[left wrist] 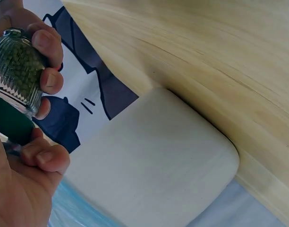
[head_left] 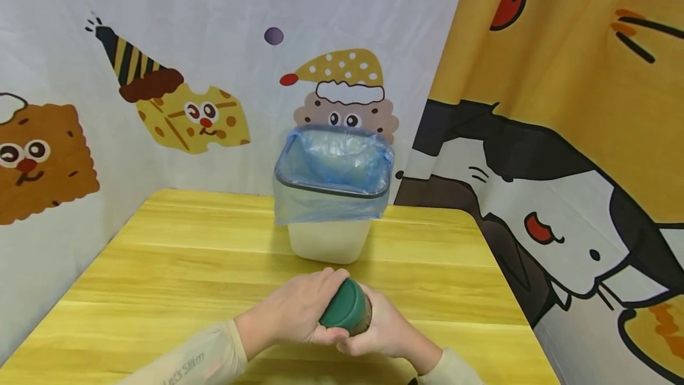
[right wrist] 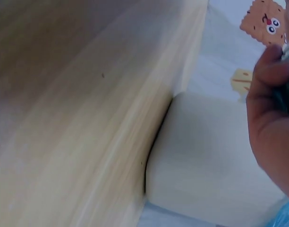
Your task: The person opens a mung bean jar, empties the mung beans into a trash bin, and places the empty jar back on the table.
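Both hands hold a ribbed clear jar (left wrist: 19,66) with a green lid (head_left: 344,305), tilted above the table. Small green pieces fill the jar in the left wrist view. My left hand (head_left: 299,308) grips the lid, its fingers over the far side and its thumb at the near edge. Around the jar's body curl the fingers of my right hand (head_left: 387,325). In the right wrist view the right hand (right wrist: 274,109) shows at the right edge, with most of the jar cut off.
Beyond the hands, a white bin (head_left: 331,242) stands on the yellow wood-grain table (head_left: 214,242). A blue plastic bag (head_left: 342,159) lines it and folds over its rim. Cartoon-printed curtains (head_left: 214,34) hang behind and to the right of the table.
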The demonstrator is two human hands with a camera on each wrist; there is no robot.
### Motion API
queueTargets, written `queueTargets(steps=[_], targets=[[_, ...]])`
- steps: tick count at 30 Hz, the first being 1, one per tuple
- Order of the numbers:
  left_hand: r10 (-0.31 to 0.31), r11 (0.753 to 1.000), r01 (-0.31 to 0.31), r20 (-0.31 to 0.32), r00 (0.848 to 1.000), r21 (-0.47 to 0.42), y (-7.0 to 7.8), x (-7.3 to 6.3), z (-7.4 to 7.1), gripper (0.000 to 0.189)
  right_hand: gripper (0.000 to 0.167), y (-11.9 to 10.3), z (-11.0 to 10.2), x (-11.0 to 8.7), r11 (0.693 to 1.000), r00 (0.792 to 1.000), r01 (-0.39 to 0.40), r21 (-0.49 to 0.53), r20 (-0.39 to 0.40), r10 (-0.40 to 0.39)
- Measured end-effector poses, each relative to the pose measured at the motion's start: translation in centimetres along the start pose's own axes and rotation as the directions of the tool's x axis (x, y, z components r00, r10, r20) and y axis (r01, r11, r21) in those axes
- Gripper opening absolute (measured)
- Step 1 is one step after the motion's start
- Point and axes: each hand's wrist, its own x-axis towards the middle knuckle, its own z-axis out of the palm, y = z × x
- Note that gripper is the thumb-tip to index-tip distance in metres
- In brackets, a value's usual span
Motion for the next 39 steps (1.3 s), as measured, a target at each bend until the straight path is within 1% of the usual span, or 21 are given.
queueTargets(steps=[2, 5, 7, 9, 11, 14, 16, 20, 22, 24, 26, 29, 31, 32, 34, 37, 39], targets=[[0.014, 1.0, -0.014, -0.017, 1.0, 0.014, 0.0, 0.0, 0.1, 0.083, 0.072, 0.0, -0.3, 0.0, 1.0, 0.999, 0.008, 0.003, 0.032, -0.008], [0.069, 0.997, -0.068, -0.031, 0.997, 0.033, 0.0, 0.0, 0.1, 0.086, 0.07, 0.2, -0.7, -0.1, 0.998, 0.992, 0.058, 0.04, 0.114, -0.062], [0.105, 0.993, -0.104, -0.029, 0.994, 0.055, 0.1, 0.1, -0.1, 0.087, 0.069, 0.2, -0.7, -0.1, 0.993, 0.982, 0.082, 0.087, 0.164, -0.096], [0.118, 0.991, -0.117, -0.013, 0.993, 0.07, 0.1, 0.2, -0.3, 0.086, 0.068, 0.3, -0.7, 0.0, 0.988, 0.976, 0.094, 0.124, 0.185, -0.116], [0.095, 0.993, -0.095, 0.013, 0.995, 0.064, 0.1, 0.2, -0.5, 0.085, 0.07, 0.3, -0.6, 0.1, 0.986, 0.98, 0.083, 0.142, 0.167, -0.107], [0.049, 0.998, -0.051, 0.056, 0.997, 0.041, -0.1, 0.4, -0.7, 0.089, 0.072, 0.4, -0.8, 0.1, 0.991, 0.988, 0.073, 0.114, 0.125, -0.087], [0.066, 0.997, -0.068, 0.059, 0.996, 0.04, -0.2, 0.5, -0.7, 0.086, 0.072, 0.3, -0.9, 0.1, 0.994, 0.989, 0.058, 0.096, 0.129, -0.07], [0.133, 0.987, -0.137, 0.045, 0.99, 0.089, 0.0, 0.5, -0.7, 0.087, 0.068, 0.2, -0.6, 0.1, 0.995, 0.98, 0.061, 0.083, 0.185, -0.075], [0.136, 0.984, -0.14, 0.043, 0.99, 0.108, 0.2, 0.4, -0.8, 0.088, 0.067, 0.0, -0.3, 0.0, 0.995, 0.98, 0.064, 0.077, 0.184, -0.078], [0.11, 0.987, -0.116, 0.05, 0.993, 0.115, 0.4, 0.3, -1.0, 0.09, 0.067, -0.2, -0.1, 0.0, 0.996, 0.986, 0.072, 0.052, 0.15, -0.08], [0.082, 0.991, -0.086, 0.046, 0.996, 0.105, 0.4, 0.4, -1.1, 0.089, 0.069, -0.4, 0.1, 0.0, 0.998, 0.993, 0.067, 0.022, 0.099, -0.069], [0.048, 0.995, -0.049, 0.019, 0.999, 0.083, 0.2, 0.4, -1.0, 0.085, 0.07, -0.6, 0.3, 0.1, 0.999, 0.999, 0.034, -0.02, 0.032, -0.033], [0.038, 0.997, -0.038, -0.003, 0.999, 0.069, 0.2, 0.4, -0.8, 0.083, 0.071, -0.6, 0.3, 0.1, 0.999, 1.0, 0.016, -0.044, 0.018, -0.015], [0.04, 0.997, -0.04, -0.012, 0.999, 0.07, 0.1, 0.4, -0.8, 0.082, 0.071, -0.6, 0.2, 0.1, 0.999, 1.0, 0.013, -0.045, 0.026, -0.012], [0.058, 0.996, -0.057, -0.018, 0.998, 0.074, 0.2, 0.3, -0.7, 0.083, 0.073, -0.4, -0.1, 0.1, 0.999, 0.997, 0.03, -0.032, 0.069, -0.027], [0.101, 0.99, -0.101, 0.005, 0.995, 0.097, 0.3, 0.2, -0.7, 0.087, 0.072, -0.1, -0.6, 0.0, 0.997, 0.984, 0.064, 0.035, 0.164, -0.069], [0.134, 0.984, -0.136, 0.027, 0.991, 0.114, 0.4, 0.1, -0.8, 0.089, 0.07, 0.1, -0.8, -0.2, 0.995, 0.972, 0.059, 0.079, 0.222, -0.076]])
